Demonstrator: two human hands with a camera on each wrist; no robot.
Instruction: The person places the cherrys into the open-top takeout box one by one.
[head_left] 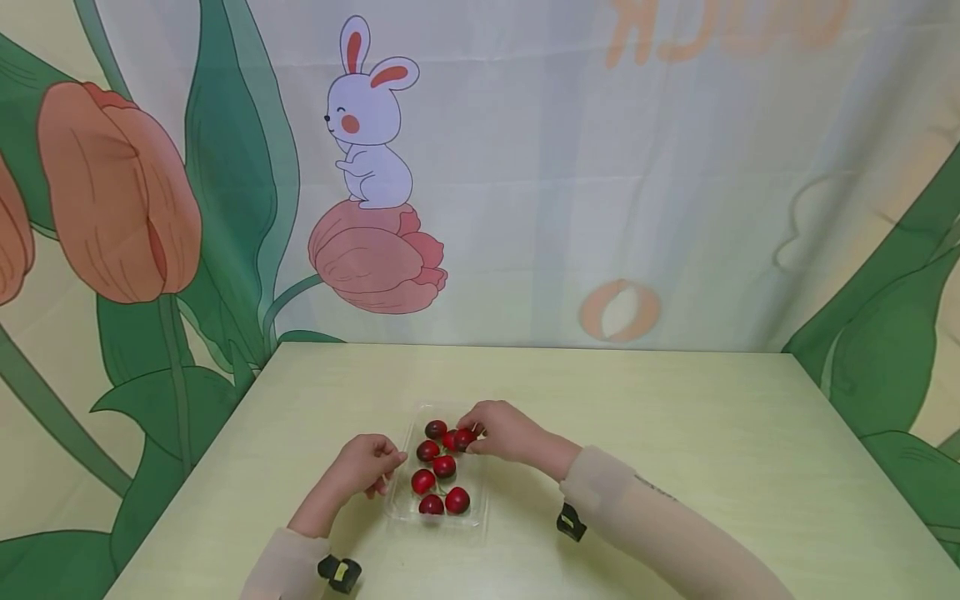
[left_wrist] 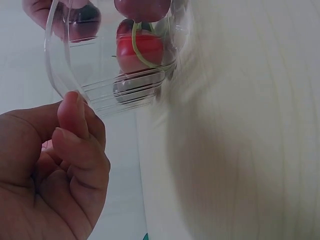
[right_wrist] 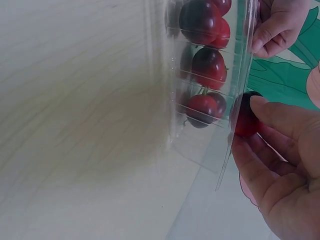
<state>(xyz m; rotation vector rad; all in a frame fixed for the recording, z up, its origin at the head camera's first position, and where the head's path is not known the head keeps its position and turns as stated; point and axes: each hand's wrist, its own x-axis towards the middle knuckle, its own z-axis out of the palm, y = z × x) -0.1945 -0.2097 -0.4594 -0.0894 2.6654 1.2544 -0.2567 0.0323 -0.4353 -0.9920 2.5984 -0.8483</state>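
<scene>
Several dark red cherries lie in a clear plastic box on the table, and green stems show on some of them. My left hand is at the box's left side, pinching its rim between thumb and fingertip; the left wrist view shows the fingertips right at the rim. Over the box's far right part, my right hand pinches a cherry between thumb and fingers. In the right wrist view that cherry is at the box's top edge, above the others.
The pale wooden table extends around the box on all sides. Behind it hangs a printed curtain with tulips and a rabbit. A small black wrist device sits at the left sleeve, another device at the right sleeve.
</scene>
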